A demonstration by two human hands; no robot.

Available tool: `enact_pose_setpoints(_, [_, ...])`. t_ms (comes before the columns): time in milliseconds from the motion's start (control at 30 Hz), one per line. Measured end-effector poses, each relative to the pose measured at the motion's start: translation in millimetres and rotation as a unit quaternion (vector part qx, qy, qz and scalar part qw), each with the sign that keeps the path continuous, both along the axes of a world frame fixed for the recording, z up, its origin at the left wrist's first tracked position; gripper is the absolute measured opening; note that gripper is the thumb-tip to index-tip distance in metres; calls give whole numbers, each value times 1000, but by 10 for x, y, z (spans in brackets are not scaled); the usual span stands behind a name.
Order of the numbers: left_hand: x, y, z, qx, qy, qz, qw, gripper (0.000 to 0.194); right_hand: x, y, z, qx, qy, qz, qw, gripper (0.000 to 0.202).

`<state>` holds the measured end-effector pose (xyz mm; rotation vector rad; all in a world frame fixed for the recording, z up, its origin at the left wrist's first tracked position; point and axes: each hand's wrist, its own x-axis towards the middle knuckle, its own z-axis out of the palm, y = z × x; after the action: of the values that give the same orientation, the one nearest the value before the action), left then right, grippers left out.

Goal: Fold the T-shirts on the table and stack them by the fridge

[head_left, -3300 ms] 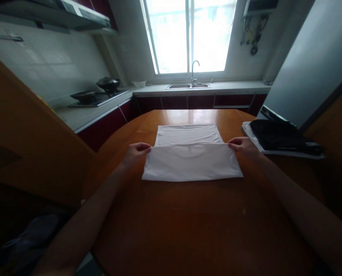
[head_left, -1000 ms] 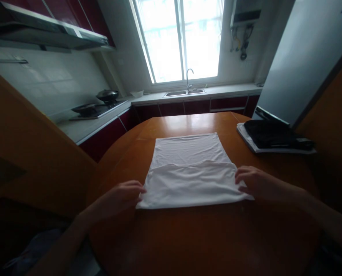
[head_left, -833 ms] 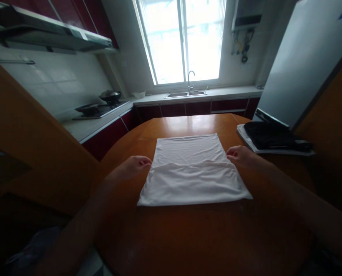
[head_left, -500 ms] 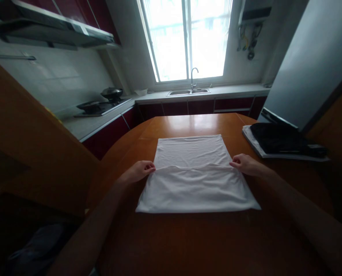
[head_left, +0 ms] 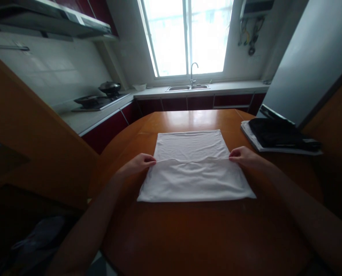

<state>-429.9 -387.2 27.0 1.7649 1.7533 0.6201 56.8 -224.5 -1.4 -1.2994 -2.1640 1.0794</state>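
A white fabric garment [head_left: 196,180] lies on the wooden table [head_left: 188,237], its near part doubled over toward the far side. The folded edge runs across the middle, slightly wavy, with the flat far part showing beyond it. My left hand [head_left: 139,163] pinches the left end of that edge between thumb and fingers. At the right end, my right hand [head_left: 242,156] pinches the same edge. Light wrinkles cross the cloth. Whether it is a shirt or another piece of clothing I cannot tell.
On the table's right side lies a stack of folded black and white cloth [head_left: 277,134], close to the fridge [head_left: 309,57]. A counter with a sink [head_left: 188,87] stands beyond the table. Pans sit on the stove [head_left: 100,101] at left. A wooden panel [head_left: 29,134] rises at left.
The camera has tilted down slightly, so the scene sits higher in the picture. Both hands keep their pinch on the folded edge, and the cloth lies much the same.
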Motion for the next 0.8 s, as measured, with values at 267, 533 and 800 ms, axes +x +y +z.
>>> enact_pose_setpoints(267, [-9,-21,104,80,-28,40,996,47,-30,-43,175,89,75,-22,993,32])
enact_pose_setpoints(533, [-22,71,-81,33,22,11,999,50,-22,43,-1,57,36,-11,998,27])
enact_pose_setpoints(800, [58,176,-240,102,95,41,989,52,-133,59,-114,205,-57,-30,977,35])
